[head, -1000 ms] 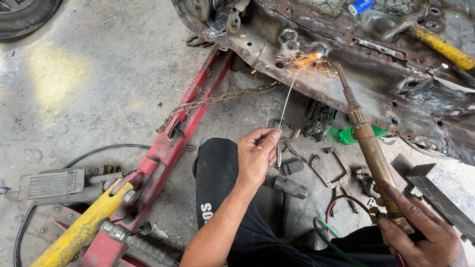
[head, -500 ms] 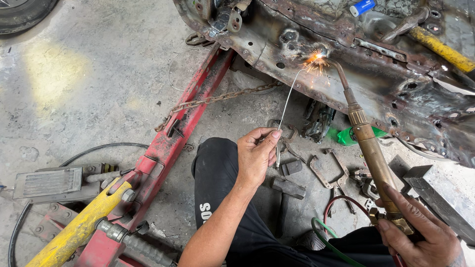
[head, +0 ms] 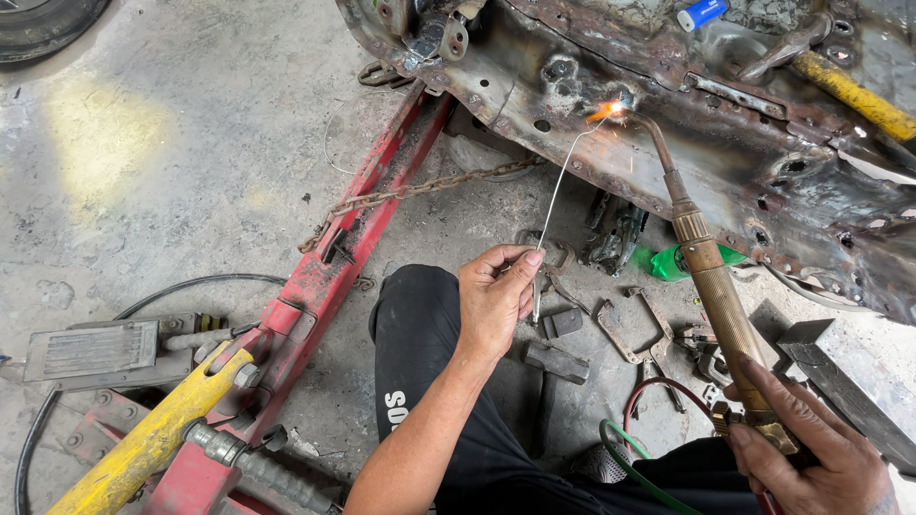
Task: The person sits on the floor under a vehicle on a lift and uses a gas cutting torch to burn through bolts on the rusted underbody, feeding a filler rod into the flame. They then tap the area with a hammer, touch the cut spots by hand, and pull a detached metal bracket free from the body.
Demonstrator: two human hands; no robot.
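Brass torch (head: 711, 277) gripped in right hand (head: 811, 458); left hand (head: 496, 300) fingertips pinch thin filler wire (head: 558, 186) feeding flame on rusty steel frame (head: 592, 86); brazing underway, steady feed needed.

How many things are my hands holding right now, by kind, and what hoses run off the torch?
Brass torch, in the right hand: 1
Thin filler rod, pinched in the left hand: 1
Green hose: 1
Red hose: 1
Total: 4

A green bottle (head: 673, 264) with a dark round label lies on the floor (head: 172, 162) below the rusty car body (head: 763, 143) — a small blue-and-white canister (head: 701, 12) sits on top.
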